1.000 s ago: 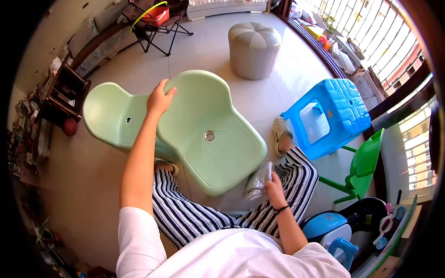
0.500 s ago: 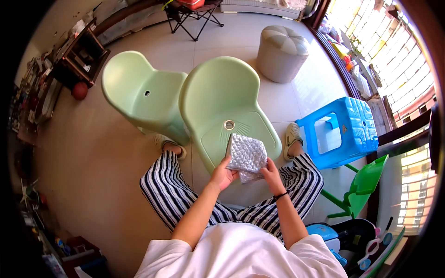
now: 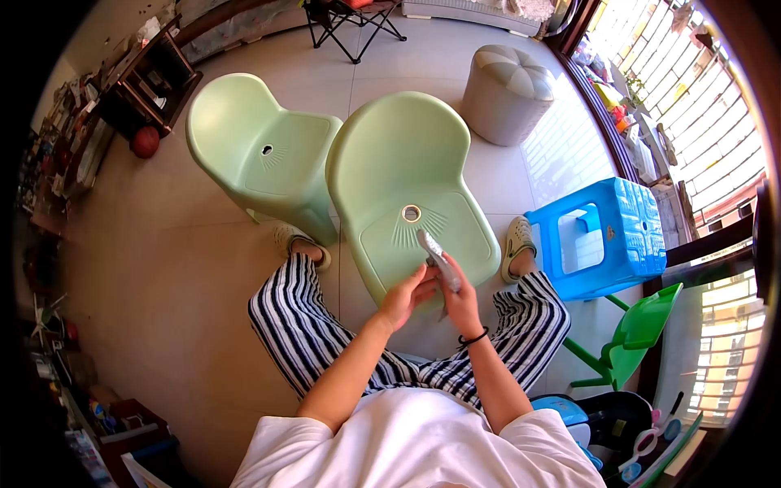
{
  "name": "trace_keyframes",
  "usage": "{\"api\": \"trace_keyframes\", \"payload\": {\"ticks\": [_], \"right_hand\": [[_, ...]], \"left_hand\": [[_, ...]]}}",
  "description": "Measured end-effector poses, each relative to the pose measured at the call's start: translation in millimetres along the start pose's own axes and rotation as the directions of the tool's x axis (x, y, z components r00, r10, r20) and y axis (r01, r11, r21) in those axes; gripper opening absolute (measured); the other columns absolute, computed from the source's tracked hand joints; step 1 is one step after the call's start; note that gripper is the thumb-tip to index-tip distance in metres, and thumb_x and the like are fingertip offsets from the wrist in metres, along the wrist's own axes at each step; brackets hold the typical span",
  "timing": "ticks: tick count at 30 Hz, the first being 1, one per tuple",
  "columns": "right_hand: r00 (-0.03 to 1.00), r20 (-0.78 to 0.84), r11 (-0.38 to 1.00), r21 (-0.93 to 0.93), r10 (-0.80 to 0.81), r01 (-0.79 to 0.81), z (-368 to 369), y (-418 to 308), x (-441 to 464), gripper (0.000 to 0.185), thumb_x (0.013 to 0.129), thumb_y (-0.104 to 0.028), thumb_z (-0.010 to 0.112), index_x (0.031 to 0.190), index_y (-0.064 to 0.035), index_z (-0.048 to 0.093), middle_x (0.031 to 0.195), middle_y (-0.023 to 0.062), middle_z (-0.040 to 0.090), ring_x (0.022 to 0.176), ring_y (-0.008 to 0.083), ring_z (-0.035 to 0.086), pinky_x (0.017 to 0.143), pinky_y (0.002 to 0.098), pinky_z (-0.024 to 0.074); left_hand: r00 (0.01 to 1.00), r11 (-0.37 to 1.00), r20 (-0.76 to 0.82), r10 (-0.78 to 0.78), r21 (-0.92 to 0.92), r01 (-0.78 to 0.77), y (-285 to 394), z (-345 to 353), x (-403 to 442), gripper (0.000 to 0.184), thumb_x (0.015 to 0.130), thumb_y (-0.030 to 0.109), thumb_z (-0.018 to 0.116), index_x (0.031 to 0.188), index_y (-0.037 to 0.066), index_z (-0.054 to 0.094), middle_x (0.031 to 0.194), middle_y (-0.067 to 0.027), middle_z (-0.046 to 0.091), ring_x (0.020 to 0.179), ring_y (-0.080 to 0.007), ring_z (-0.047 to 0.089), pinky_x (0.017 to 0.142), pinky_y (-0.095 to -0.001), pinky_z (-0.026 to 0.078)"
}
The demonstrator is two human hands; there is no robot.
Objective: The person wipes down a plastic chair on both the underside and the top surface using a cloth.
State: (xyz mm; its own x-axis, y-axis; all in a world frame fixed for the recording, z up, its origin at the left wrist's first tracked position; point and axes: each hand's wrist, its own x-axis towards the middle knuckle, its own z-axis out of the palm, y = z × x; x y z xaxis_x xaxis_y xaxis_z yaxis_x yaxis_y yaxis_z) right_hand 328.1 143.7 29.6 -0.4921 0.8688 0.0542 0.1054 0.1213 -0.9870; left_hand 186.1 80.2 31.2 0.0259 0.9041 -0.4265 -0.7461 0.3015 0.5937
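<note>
A folded silver pouch with a bubble-like, shiny surface (image 3: 432,243) is turned nearly edge-on, above the front of the nearer pale green plastic chair (image 3: 407,154). My right hand (image 3: 460,299) grips its right side, fingers wrapped along it. On the other side, my left hand (image 3: 407,298) is closed, its fingertips pinching the pouch's lower part close to my right hand. Most of the pouch's lower part is hidden behind the fingers. The chair seat has a round hole just beyond the pouch.
A second pale green chair (image 3: 281,154) stands to the left. To the right are a blue plastic stool (image 3: 630,236) and a green child's chair (image 3: 647,329). Farther off are a round beige pouf (image 3: 506,102), a black folding chair (image 3: 355,28) and a reddish ball (image 3: 145,142).
The pouch has turned from showing its broad face to nearly edge-on. Both hands have drawn closer together, and the view has shifted slightly.
</note>
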Motion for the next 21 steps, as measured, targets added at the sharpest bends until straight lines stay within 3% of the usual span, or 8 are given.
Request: {"api": "trace_keyframes", "payload": {"ticks": [1,3,9,11,13,15,17,21], "right_hand": [[0.978,-0.043,0.916,0.36,0.206,-0.178,-2.9,-1.9,0.9,0.044,0.096,-0.023,0.058,0.132,0.0004,0.049,0.128,0.0086,0.055,0.117,0.0188,0.051,0.098,0.03,0.0399],[0.937,-0.148,0.794,0.581,0.318,-0.178,-16.1,3.6,0.9,0.035,0.099,-0.025,0.053,0.124,-0.0005,0.055,0.117,0.0023,0.058,0.103,0.0102,0.05,0.089,0.0249,0.0399],[0.94,-0.256,0.94,0.31,0.226,-0.142,-42.3,5.2,-2.3,0.037,0.099,-0.015,0.051,0.134,-0.0025,0.049,0.132,0.0042,0.052,0.118,0.0141,0.047,0.101,0.0274,0.0352],[0.995,-0.036,0.988,0.125,-0.091,0.095,-31.1,11.1,-4.2,0.043,0.097,-0.005,0.05,0.139,-0.0057,0.045,0.144,0.0077,0.042,0.134,0.0192,0.038,0.109,0.0294,0.0271],[0.995,0.093,0.978,0.207,-0.029,0.009,-14.7,-1.6,-10.1,0.046,0.095,-0.002,0.05,0.14,-0.0068,0.045,0.15,0.0105,0.035,0.142,0.0212,0.026,0.113,0.0315,0.0207],[0.987,0.144,0.95,0.292,0.073,-0.113,-3.7,-16.9,-16.2,0.054,0.094,-0.009,0.055,0.145,-0.0077,0.036,0.149,0.0113,0.036,0.141,0.0216,0.026,0.113,0.0335,0.0215],[0.989,0.138,0.912,0.396,0.06,-0.111,1.5,-23.7,-19.5,0.058,0.094,-0.014,0.058,0.146,-0.0068,0.033,0.143,0.0116,0.042,0.136,0.0202,0.034,0.11,0.0328,0.0278],[0.949,0.246,0.914,0.305,0.196,-0.267,2.9,-30.2,-15.8,0.059,0.093,-0.016,0.059,0.145,-0.0054,0.034,0.134,0.0077,0.049,0.122,0.0163,0.046,0.102,0.0301,0.0366]], "left_hand": [[0.999,0.998,0.002,0.046,0.031,-0.047,7.9,3.6,-2.2,0.047,0.098,0.042,0.048,0.131,0.009,0.052,0.127,-0.0034,0.057,0.109,-0.0149,0.053,0.095,-0.0334,0.041],[0.997,0.996,0.022,0.071,0.044,-0.072,24.6,8.0,-11.9,0.051,0.097,0.046,0.045,0.132,0.008,0.051,0.127,-0.0026,0.055,0.109,-0.0154,0.052,0.096,-0.0345,0.041],[0.995,0.995,0.042,0.093,-0.023,-0.092,52.4,7.3,-18.8,0.056,0.097,0.049,0.041,0.129,0.004,0.052,0.127,-0.0041,0.052,0.11,-0.0198,0.051,0.093,-0.0396,0.043],[0.994,0.995,0.07,0.087,-0.047,-0.084,49.9,13.0,-14.6,0.058,0.096,0.05,0.042,0.13,0.004,0.05,0.128,-0.0051,0.052,0.111,-0.0213,0.05,0.094,-0.0407,0.043],[0.995,0.992,0.083,0.057,-0.116,-0.047,44.5,18.2,-9.8,0.059,0.096,0.05,0.041,0.131,0.003,0.048,0.129,-0.007,0.05,0.112,-0.0228,0.05,0.095,-0.0433,0.043],[0.996,0.993,0.057,0.061,-0.1,-0.055,43.4,23.9,-7.8,0.062,0.096,0.052,0.041,0.134,0.002,0.045,0.128,-0.0093,0.05,0.114,-0.0239,0.049,0.097,-0.0467,0.042],[0.998,0.988,0.05,0.038,-0.153,-0.03,43.3,25.3,-7.2,0.064,0.096,0.052,0.039,0.136,0.001,0.041,0.129,-0.0108,0.048,0.117,-0.025,0.046,0.098,-0.0487,0.041],[0.993,0.966,0.081,0.089,-0.249,-0.066,34.5,24.4,-1.4,0.065,0.096,0.05,0.044,0.138,0.0,0.038,0.13,-0.0109,0.045,0.119,-0.0237,0.045,0.098,-0.0491,0.042]]}}
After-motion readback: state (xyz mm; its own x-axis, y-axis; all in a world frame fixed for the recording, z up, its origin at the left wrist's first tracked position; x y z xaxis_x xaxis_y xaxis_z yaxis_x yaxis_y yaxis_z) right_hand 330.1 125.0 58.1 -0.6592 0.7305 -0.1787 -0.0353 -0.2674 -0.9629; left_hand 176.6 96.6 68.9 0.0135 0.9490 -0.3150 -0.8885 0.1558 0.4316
